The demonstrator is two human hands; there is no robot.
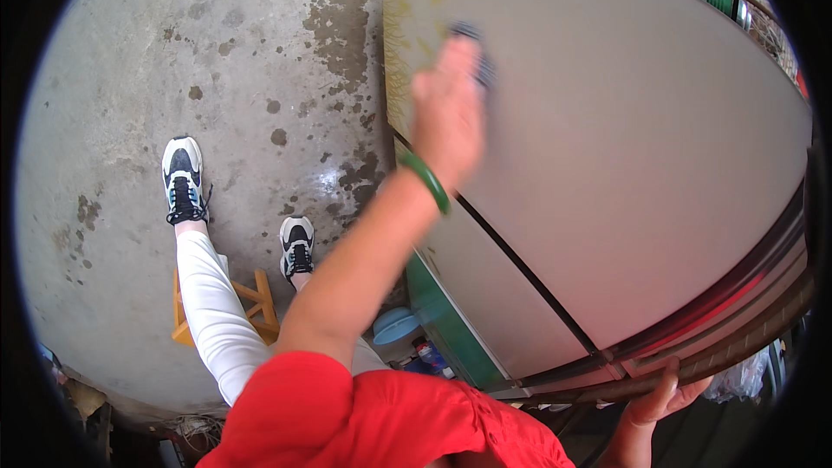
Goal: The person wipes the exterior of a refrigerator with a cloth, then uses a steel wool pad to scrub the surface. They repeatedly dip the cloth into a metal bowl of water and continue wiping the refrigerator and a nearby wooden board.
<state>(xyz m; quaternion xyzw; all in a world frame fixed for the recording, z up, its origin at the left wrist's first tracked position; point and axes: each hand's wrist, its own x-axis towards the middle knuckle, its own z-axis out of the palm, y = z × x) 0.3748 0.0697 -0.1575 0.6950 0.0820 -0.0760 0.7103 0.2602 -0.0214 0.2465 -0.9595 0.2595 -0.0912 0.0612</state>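
Note:
My left hand [448,123], blurred and with a green bangle at its wrist, presses a dark grey item [486,68], perhaps a cloth or brush, on a large light grey panel [617,110]. Yellowish branching marks run along the panel's left side. A black gap parts it from a narrower grey panel [507,292], and a dark red trim [708,305] borders its lower right. At the lower right, my right hand [669,396] touches a curved brown rail [734,354] with thumb and fingers spread; its palm is partly hidden.
A wooden stool [260,299] stands by my legs on the stained concrete floor [130,110]. Below the green panel [448,318] lie a light blue basin [394,325] and small containers. A clear plastic bag [741,377] hangs past the rail. Assorted items crowd the upper right.

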